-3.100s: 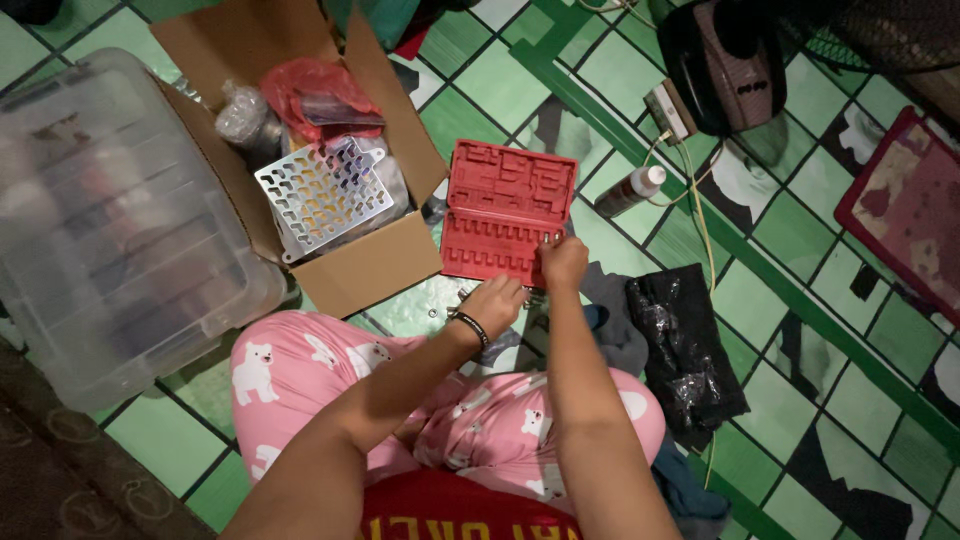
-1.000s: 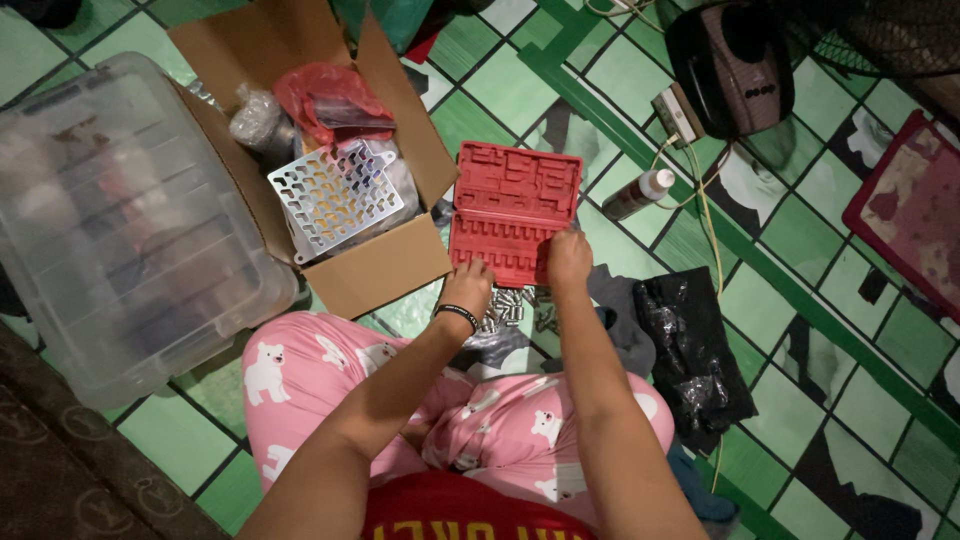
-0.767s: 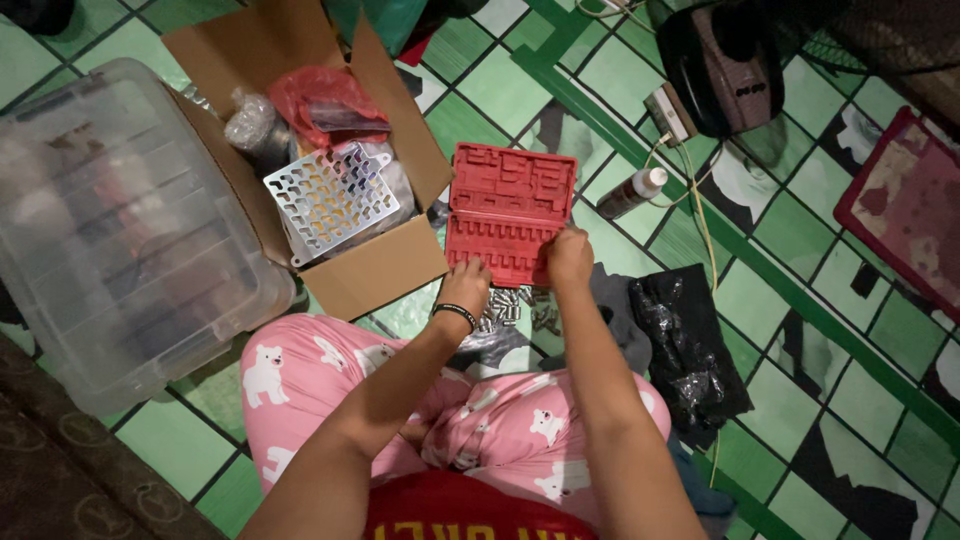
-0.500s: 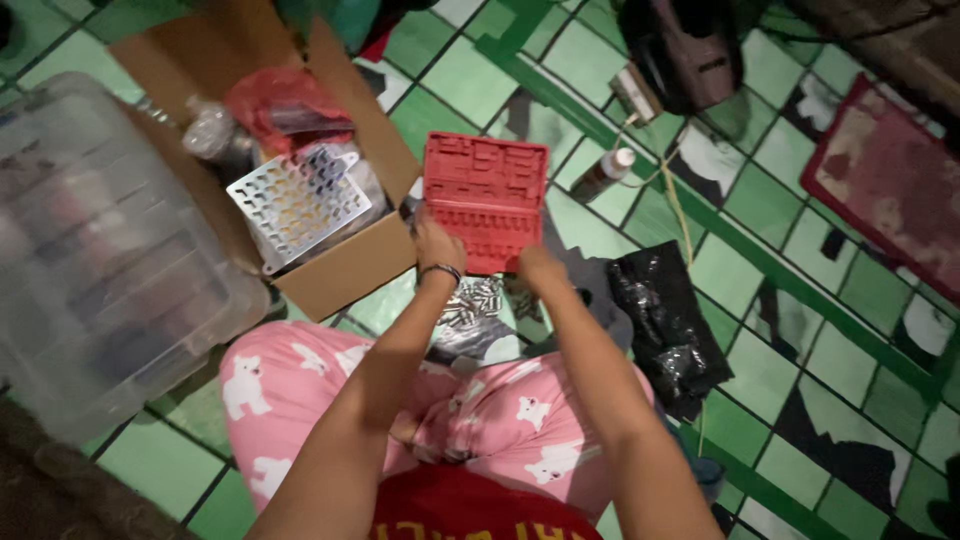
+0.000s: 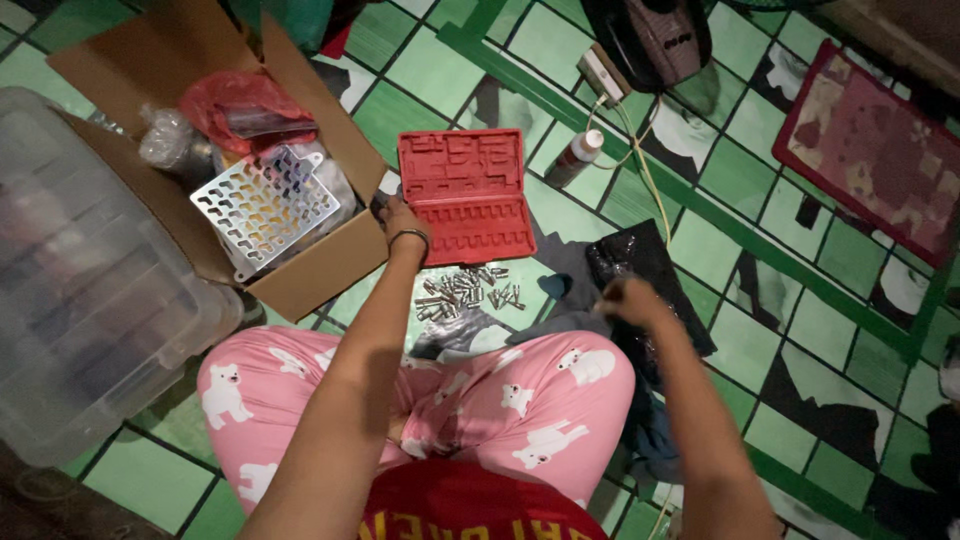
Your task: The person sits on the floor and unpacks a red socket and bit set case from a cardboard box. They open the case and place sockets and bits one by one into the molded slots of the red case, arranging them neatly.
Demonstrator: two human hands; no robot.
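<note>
The person sits cross-legged on the green tiled floor [image 5: 780,390], knees in pink bear-print trousers [image 5: 520,400] at six o'clock. At four o'clock the right hand [image 5: 625,298] hovers, blurred, over a crumpled black plastic bag [image 5: 650,290] and dark cloths; whether its fingers are curled or spread I cannot tell. Between the knees and the case lies a loose heap of small silver metal sockets [image 5: 462,290], within easy reach of both hands. Just beyond, near the centre, the open red moulded plastic socket case [image 5: 465,195] lies flat, its slots bare. The left hand [image 5: 402,222] rests against the case's left edge at nine o'clock, seemingly steadying it; how its fingers sit cannot be told. At ten o'clock stands an open brown cardboard box [image 5: 320,270] holding a perforated silver metal plate [image 5: 262,203], and at nine o'clock a clear plastic storage tub [image 5: 90,290]. At one o'clock lies a small brown bottle with a white cap [image 5: 572,158].
</note>
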